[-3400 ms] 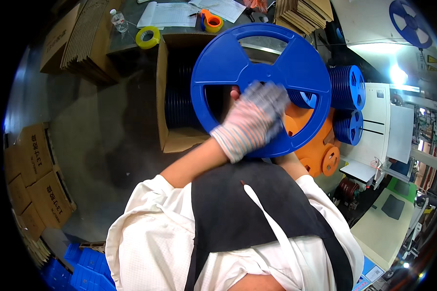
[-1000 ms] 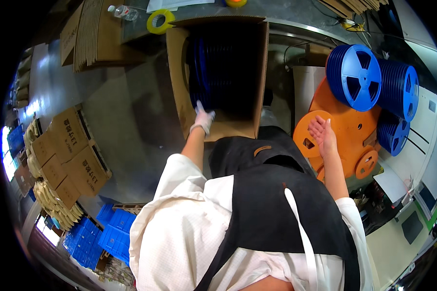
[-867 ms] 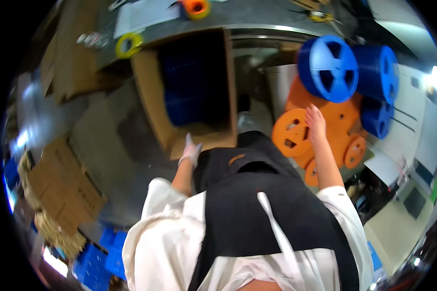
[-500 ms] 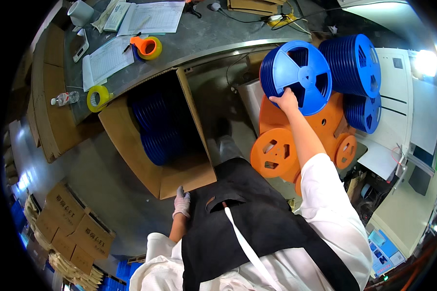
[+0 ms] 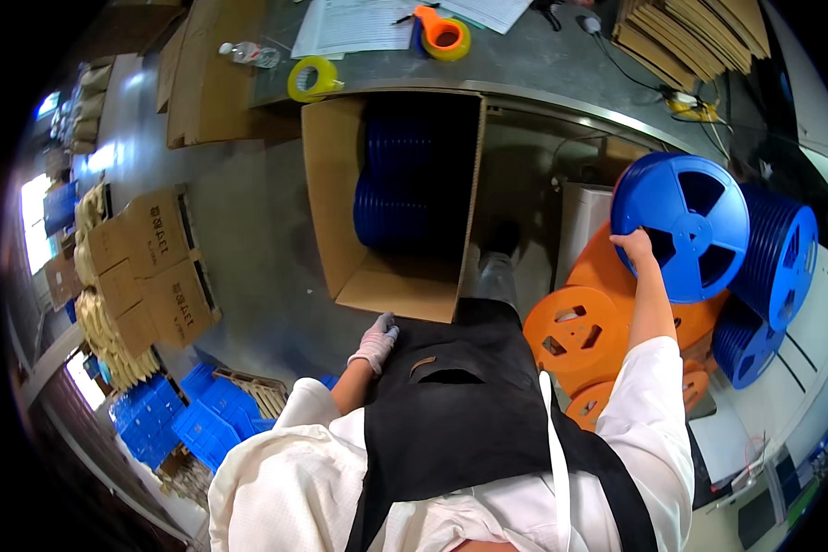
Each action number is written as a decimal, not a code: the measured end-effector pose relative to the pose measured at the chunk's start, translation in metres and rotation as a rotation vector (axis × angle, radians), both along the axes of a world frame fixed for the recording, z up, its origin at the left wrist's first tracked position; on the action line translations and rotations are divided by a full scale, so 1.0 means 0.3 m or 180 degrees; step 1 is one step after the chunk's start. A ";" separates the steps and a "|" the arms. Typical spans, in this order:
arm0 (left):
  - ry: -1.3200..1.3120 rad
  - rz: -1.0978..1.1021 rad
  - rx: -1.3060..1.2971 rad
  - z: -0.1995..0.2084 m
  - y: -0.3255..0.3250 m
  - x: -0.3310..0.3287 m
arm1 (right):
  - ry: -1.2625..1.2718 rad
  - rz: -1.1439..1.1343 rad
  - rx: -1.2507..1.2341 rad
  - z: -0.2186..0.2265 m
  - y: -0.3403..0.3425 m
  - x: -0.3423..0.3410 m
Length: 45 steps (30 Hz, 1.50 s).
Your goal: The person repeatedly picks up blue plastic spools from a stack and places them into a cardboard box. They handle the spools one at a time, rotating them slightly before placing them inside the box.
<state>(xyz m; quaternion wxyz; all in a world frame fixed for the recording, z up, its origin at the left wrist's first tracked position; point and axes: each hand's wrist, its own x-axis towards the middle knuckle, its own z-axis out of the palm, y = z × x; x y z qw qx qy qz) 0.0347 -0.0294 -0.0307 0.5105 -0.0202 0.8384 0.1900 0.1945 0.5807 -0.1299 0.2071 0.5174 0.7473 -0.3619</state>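
Observation:
My bare right hand (image 5: 637,247) is closed on the left edge of a blue plastic reel (image 5: 701,230), its thumb and fingers at a cut-out. The reel's spoked flat face is toward me, in front of the large orange reels (image 5: 575,339). How many blue reels are in that grip I cannot tell. My left hand (image 5: 373,344), in a pale glove, is beside the lower edge of an open cardboard box (image 5: 391,283). Its fingers are stretched out, with nothing visible in them; whether they touch the box is unclear. Two stacks of blue reels (image 5: 391,210) sit inside the box.
More blue reel stacks (image 5: 782,253) stand at the right, by a white cabinet. The grey workbench (image 5: 534,69) runs across the back, with tape rolls (image 5: 313,79), an orange tape dispenser (image 5: 442,35), papers, a bottle and flat cardboard. Stacked cartons (image 5: 147,267) and blue crates (image 5: 216,414) are at left.
My view has swung to the right, so the box and bench appear shifted. My right hand keeps its grip on the blue reel; my left hand stays by the box's lower edge.

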 end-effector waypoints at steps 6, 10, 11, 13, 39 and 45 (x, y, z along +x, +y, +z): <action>0.0104 0.0020 0.0057 0.063 0.003 -0.014 | 0.0125 0.0267 0.0309 0.014 -0.061 0.046; 0.0067 -0.0121 0.0475 -0.064 -0.075 -0.018 | 0.0373 0.0351 -0.0104 0.248 -0.193 -0.030; 0.0045 -0.0142 0.0623 -0.101 -0.080 -0.020 | 0.0499 0.0357 0.0010 0.317 -0.251 -0.045; -0.0107 0.0135 0.1073 0.014 0.068 -0.102 | 0.0637 0.0264 -0.0170 0.508 -0.404 -0.101; 0.2559 -0.3802 0.2751 0.906 0.163 -0.316 | 0.1665 -0.0780 -0.1569 1.224 -1.679 -0.350; 0.1285 -0.2719 0.2674 0.690 0.340 -0.493 | 0.1467 -0.0093 -0.1228 1.282 -1.672 -0.314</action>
